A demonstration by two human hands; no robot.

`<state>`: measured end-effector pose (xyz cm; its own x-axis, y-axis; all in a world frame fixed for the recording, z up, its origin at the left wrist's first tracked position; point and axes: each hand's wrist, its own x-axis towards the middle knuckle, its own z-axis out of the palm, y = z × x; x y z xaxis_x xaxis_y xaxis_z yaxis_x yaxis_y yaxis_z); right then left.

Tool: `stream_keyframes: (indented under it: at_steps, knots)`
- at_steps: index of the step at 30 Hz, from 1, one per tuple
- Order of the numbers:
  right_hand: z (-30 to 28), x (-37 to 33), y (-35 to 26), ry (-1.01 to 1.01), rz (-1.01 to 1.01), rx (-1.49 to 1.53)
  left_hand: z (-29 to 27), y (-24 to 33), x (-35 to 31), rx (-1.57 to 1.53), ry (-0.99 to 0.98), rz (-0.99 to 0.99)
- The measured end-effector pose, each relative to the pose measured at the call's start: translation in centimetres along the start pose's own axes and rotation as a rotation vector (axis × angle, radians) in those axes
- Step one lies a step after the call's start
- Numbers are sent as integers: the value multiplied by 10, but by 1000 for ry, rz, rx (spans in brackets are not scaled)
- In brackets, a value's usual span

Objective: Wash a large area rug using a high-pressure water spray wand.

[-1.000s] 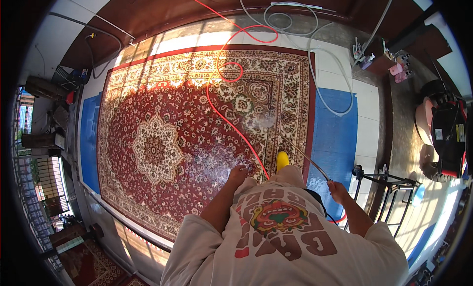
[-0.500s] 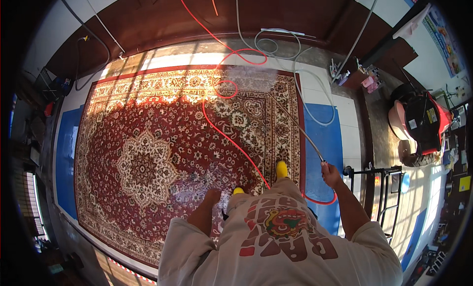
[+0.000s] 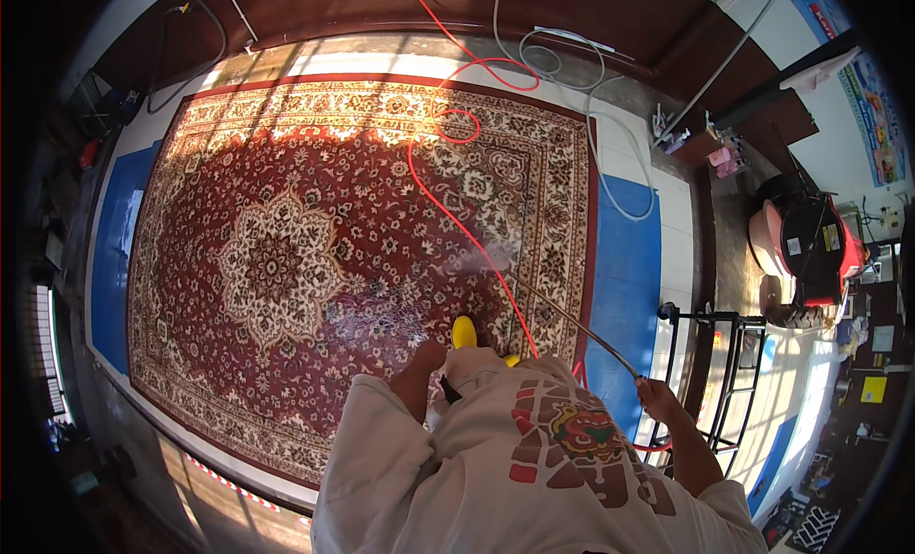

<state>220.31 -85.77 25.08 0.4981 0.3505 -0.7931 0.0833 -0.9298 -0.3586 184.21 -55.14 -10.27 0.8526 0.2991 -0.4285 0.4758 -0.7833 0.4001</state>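
Note:
My right hand (image 3: 656, 400) is closed around the rear end of a long metal spray wand (image 3: 577, 322), out to my right. The wand slants forward and left over a red and cream patterned carpet (image 3: 274, 266). At its tip a pale mist of spray (image 3: 479, 257) hits the pile. Down at my left side hangs my left hand (image 3: 430, 355), close to my leg and apart from the wand; its fingers are not distinguishable. A red hose (image 3: 456, 220) loops across the carpet towards my feet. My yellow boots (image 3: 464, 332) stand on the carpet.
Blue mats (image 3: 624, 297) show beyond the carpet on both sides. A black metal rack (image 3: 729, 363) stands near my right arm. Further right is a red and black machine (image 3: 810, 244). A grey hose (image 3: 624, 134) lies coiled on the far right tiles.
The wand's tip and spray have swung from the carpet's far right corner nearer and leftward. My right hand has come closer to me. My feet have shifted, the left boot now further forward.

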Motion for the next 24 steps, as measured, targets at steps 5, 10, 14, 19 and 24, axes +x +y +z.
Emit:
stream_keyframes:
  at_steps: [5, 10, 14, 19, 24]
  knots:
    - [57, -1, 21, 81, -276, 57, -21, 26, 36, -406, 114, 59]
    - [125, -33, 73, 234, -503, 53, -112, 137, 17, -1377, 8, -391]
    - [163, -83, 138, 181, -514, 39, -54, 162, -25, -1546, 43, -327]
    - [198, -153, 267, 92, -206, -173, 82, 155, -121, -1118, -17, -338]
    - [223, -239, 363, 31, 81, -223, 100, 152, -210, -1300, 43, -470]
